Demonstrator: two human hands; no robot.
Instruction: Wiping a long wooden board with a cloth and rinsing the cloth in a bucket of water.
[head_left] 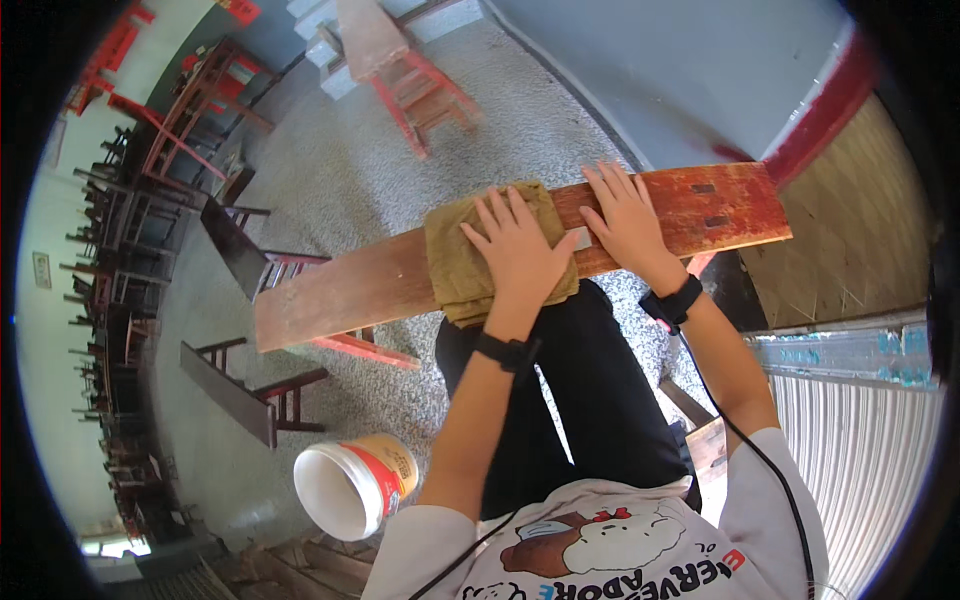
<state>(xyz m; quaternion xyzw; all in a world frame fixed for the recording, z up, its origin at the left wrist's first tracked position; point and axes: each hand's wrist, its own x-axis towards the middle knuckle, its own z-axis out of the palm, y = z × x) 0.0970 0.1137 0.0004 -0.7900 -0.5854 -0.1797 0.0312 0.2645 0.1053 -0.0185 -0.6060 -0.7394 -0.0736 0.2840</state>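
Note:
A long wooden bench (345,290) stretches across in front of me, its top worn pale on the left and reddish-brown on the right. Over its middle lies a folded olive-brown cloth (453,245), one edge hanging down the near side. My left hand (517,250) presses flat on this cloth, fingers spread. To the right of the cloth, my right hand (630,225) rests palm down on the bare bench top, its fingers stretched out and grasping nothing. A small pale patch (583,238) shows by my left thumb; what it is I cannot tell.
A white bucket (340,490) with a red and tan label stands at lower left. Dark benches (230,390) stand on the speckled floor (330,180) to the left. Another bench (400,75) is at the back. Several stacked stools (110,290) line the left wall.

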